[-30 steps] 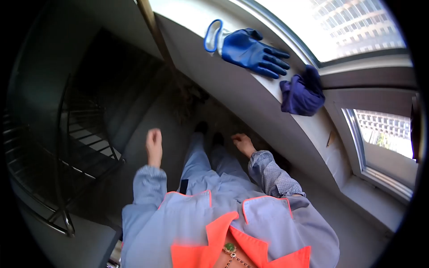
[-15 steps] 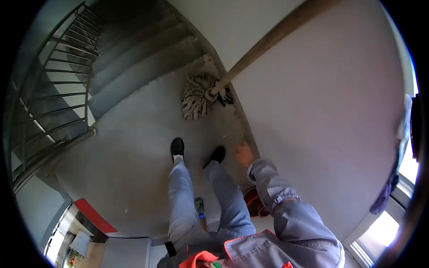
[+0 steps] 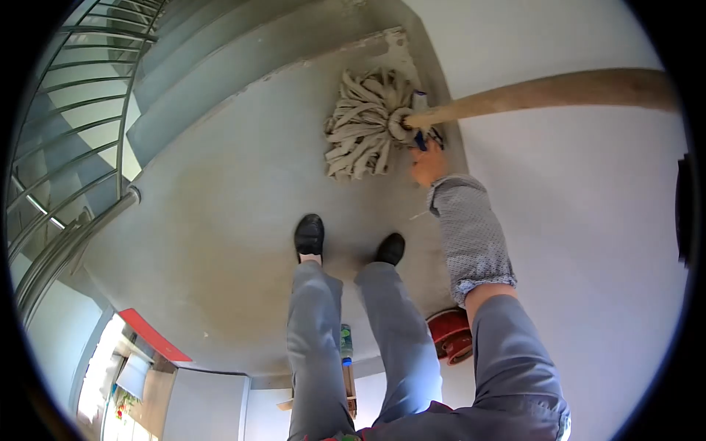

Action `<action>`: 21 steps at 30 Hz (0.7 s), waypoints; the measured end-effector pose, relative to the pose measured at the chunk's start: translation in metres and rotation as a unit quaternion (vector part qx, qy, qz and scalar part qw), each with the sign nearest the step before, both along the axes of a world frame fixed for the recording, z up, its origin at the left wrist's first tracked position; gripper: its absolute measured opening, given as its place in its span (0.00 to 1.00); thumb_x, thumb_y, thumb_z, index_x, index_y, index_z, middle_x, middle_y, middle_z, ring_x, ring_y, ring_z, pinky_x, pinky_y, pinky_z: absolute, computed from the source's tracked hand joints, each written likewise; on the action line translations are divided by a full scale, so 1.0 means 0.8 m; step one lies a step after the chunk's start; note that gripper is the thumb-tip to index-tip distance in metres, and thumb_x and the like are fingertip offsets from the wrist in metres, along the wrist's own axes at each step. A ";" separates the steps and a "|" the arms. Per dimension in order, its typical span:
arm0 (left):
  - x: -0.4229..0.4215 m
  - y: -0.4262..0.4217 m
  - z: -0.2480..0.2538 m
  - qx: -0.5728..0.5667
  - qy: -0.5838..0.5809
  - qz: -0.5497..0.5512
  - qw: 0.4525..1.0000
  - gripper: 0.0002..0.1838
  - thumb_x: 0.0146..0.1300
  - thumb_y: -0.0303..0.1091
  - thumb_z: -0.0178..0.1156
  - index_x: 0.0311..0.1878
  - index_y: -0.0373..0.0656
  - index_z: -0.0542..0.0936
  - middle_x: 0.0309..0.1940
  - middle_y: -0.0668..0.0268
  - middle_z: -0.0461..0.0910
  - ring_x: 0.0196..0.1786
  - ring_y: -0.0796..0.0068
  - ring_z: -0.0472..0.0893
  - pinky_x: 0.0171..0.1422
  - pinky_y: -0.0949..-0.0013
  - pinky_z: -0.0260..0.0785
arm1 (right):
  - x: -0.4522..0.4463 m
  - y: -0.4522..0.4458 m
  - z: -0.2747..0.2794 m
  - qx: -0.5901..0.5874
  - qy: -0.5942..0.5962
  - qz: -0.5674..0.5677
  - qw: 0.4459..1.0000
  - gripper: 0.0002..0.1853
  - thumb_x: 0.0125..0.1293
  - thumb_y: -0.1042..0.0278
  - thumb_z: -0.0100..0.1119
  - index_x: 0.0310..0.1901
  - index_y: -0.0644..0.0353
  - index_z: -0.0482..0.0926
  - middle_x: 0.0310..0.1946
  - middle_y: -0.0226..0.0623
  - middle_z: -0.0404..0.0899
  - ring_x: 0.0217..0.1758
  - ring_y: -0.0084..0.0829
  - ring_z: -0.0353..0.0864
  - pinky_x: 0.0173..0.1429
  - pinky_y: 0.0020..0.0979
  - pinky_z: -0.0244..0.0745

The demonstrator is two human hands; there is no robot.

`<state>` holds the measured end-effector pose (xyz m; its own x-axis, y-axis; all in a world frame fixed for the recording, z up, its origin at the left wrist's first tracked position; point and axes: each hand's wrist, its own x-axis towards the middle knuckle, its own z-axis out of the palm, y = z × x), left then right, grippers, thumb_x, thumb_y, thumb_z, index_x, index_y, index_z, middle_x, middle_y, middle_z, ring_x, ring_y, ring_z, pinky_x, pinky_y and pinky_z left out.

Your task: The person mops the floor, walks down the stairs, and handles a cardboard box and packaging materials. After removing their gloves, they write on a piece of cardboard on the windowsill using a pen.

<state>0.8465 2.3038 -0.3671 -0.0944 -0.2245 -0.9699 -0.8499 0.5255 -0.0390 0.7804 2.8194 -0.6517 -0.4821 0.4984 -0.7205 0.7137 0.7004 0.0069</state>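
A string mop with a grey-beige cloth head point(image 3: 368, 128) rests on the landing floor near the wall. Its wooden handle point(image 3: 544, 95) leans off to the right. My right hand point(image 3: 428, 163), in a grey sleeve cover, reaches down beside the mop head's collar. Its fingers are closed at a small dark blue and whitish item point(image 3: 421, 138), partly hidden behind the handle and too unclear to name. My left hand does not show.
Concrete stairs point(image 3: 243, 59) rise beyond the landing, with a metal railing point(image 3: 121, 147) at left. A red round container point(image 3: 450, 338) stands by the right wall. A green-labelled plastic bottle point(image 3: 346, 342) is behind my legs. A red panel point(image 3: 154, 334) lies lower left.
My right hand has stretched forward from near the wall to the dark item by the mop. My view has come lower and closer, and the handle now tilts more to the right.
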 end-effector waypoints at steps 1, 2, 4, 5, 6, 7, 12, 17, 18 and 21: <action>-0.003 -0.001 -0.001 -0.005 0.000 0.001 1.000 0.21 0.77 0.50 0.50 0.49 0.40 0.80 0.39 0.63 0.82 0.43 0.69 0.81 0.49 0.64 0.75 | -0.001 0.005 -0.014 0.018 -0.004 0.016 1.000 0.26 0.68 0.63 0.56 0.68 0.47 0.75 0.77 0.53 0.52 0.79 0.54 0.53 0.79 0.46 0.56; -0.005 -0.003 -0.002 -0.011 0.003 0.004 1.000 0.21 0.77 0.50 0.50 0.50 0.40 0.80 0.40 0.63 0.82 0.44 0.69 0.81 0.49 0.64 0.75 | 0.001 0.008 -0.029 0.038 -0.011 0.029 0.999 0.26 0.68 0.63 0.56 0.68 0.49 0.75 0.77 0.52 0.52 0.80 0.54 0.53 0.80 0.46 0.55; -0.009 -0.001 0.001 -0.022 0.001 0.004 1.000 0.21 0.77 0.50 0.50 0.50 0.40 0.80 0.40 0.63 0.82 0.44 0.69 0.81 0.49 0.64 0.75 | 0.008 0.011 -0.060 0.069 0.010 0.025 0.997 0.27 0.67 0.62 0.58 0.68 0.53 0.74 0.75 0.52 0.57 0.76 0.53 0.59 0.78 0.46 0.57; -0.009 -0.001 0.005 -0.026 0.002 0.004 1.000 0.21 0.77 0.50 0.50 0.50 0.40 0.80 0.40 0.63 0.82 0.44 0.69 0.81 0.49 0.64 0.75 | 0.013 0.008 -0.073 0.085 0.019 0.023 0.996 0.28 0.66 0.62 0.59 0.68 0.55 0.74 0.74 0.52 0.60 0.75 0.52 0.61 0.78 0.45 0.57; -0.009 -0.002 0.008 -0.030 0.003 0.005 1.000 0.21 0.77 0.50 0.50 0.50 0.40 0.80 0.40 0.63 0.82 0.44 0.69 0.81 0.49 0.64 0.75 | 0.017 -0.003 -0.083 0.086 0.056 -0.015 0.995 0.26 0.67 0.62 0.58 0.67 0.57 0.74 0.72 0.52 0.62 0.73 0.51 0.64 0.75 0.46 0.60; -0.008 -0.001 0.012 -0.032 0.004 0.006 0.999 0.21 0.77 0.50 0.50 0.51 0.40 0.80 0.40 0.63 0.82 0.44 0.69 0.81 0.49 0.64 0.75 | 0.022 -0.013 -0.087 0.091 0.090 -0.052 0.990 0.25 0.68 0.62 0.58 0.65 0.60 0.74 0.70 0.51 0.65 0.71 0.51 0.66 0.73 0.46 0.62; -0.008 0.004 0.043 -0.011 0.016 0.010 1.000 0.21 0.77 0.50 0.51 0.52 0.40 0.80 0.41 0.62 0.82 0.45 0.68 0.81 0.50 0.64 0.76 | 0.062 -0.078 0.046 0.078 0.308 -0.350 0.881 0.15 0.70 0.60 0.58 0.43 0.66 0.83 0.40 0.48 0.83 0.45 0.51 0.81 0.50 0.43 0.75; -0.022 -0.004 0.090 0.029 0.035 0.004 0.999 0.21 0.76 0.49 0.51 0.53 0.40 0.80 0.42 0.62 0.82 0.45 0.68 0.82 0.50 0.64 0.76 | 0.123 -0.177 0.283 -0.122 0.391 -0.565 0.716 0.05 0.63 0.78 0.63 0.41 0.62 0.81 0.30 0.28 0.79 0.33 0.21 0.75 0.39 0.26 0.73; -0.031 -0.010 0.101 0.035 0.039 0.006 0.999 0.21 0.76 0.49 0.51 0.53 0.40 0.80 0.42 0.62 0.82 0.45 0.68 0.82 0.50 0.64 0.77 | 0.119 -0.187 0.351 -0.162 0.354 -0.579 0.716 0.09 0.62 0.82 0.59 0.43 0.62 0.80 0.31 0.28 0.79 0.33 0.20 0.75 0.39 0.26 0.73; -0.059 -0.030 0.142 0.055 0.045 0.009 0.997 0.21 0.76 0.49 0.51 0.53 0.40 0.79 0.43 0.62 0.82 0.46 0.68 0.82 0.50 0.64 0.77 | 0.090 -0.192 0.549 -0.230 0.399 -0.537 0.706 0.16 0.60 0.84 0.57 0.50 0.61 0.79 0.38 0.31 0.79 0.38 0.22 0.76 0.45 0.27 0.75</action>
